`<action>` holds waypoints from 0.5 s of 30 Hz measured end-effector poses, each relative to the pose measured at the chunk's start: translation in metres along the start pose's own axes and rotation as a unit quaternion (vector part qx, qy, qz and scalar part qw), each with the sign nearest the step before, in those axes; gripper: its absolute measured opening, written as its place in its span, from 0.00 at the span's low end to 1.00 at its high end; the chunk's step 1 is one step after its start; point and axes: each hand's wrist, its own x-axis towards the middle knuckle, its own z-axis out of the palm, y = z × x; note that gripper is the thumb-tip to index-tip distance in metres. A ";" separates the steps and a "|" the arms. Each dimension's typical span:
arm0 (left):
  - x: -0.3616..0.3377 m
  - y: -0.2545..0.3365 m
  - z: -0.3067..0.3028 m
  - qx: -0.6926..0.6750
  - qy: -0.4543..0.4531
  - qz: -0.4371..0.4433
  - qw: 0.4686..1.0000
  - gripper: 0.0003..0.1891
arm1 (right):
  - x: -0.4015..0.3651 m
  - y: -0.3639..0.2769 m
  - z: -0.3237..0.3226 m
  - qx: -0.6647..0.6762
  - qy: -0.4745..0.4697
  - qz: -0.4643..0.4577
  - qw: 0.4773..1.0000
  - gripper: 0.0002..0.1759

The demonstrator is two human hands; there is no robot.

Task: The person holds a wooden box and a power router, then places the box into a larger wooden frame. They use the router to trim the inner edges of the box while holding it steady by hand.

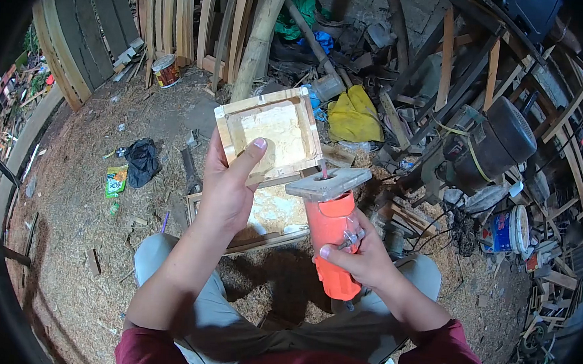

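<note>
My left hand (231,190) is closed around the lower left edge of a shallow square wooden box (272,135), its thumb pressed over the inside face. The box is tilted up toward me, with raised rims and a pale, rough recessed panel. In my right hand (362,258) is an orange trim router (332,242), gripped round its body with the base plate (328,184) facing up. A thin bit sticks up from the plate, right by the box's lower right corner. Below both hands, between my knees, lies another wooden frame (279,211) with a whitish panel, partly hidden.
Wood shavings cover the ground. A yellow cloth (355,115) lies ahead beside a leaning pole (262,38). To the right are a dark motor (504,139), scrap timber and a paint bucket (519,229). A black plastic bag (142,163) and a tin (166,70) are to the left.
</note>
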 end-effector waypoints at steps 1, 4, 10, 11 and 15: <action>0.000 0.000 0.000 0.000 -0.002 0.000 1.000 0.32 | 0.000 0.001 -0.001 -0.002 -0.001 0.000 1.000 0.48; 0.000 0.000 0.000 0.000 0.000 -0.002 1.000 0.32 | -0.001 -0.001 0.000 0.008 -0.003 0.012 1.000 0.48; 0.001 0.000 -0.001 0.000 0.001 0.002 1.000 0.31 | -0.001 -0.001 0.001 0.011 -0.001 0.020 1.000 0.49; 0.001 -0.001 -0.002 0.001 0.002 0.001 1.000 0.31 | -0.001 0.000 0.001 0.012 0.000 0.022 1.000 0.49; 0.000 0.002 0.000 0.003 -0.003 0.000 1.000 0.31 | -0.002 -0.001 0.001 -0.010 0.008 0.019 1.000 0.49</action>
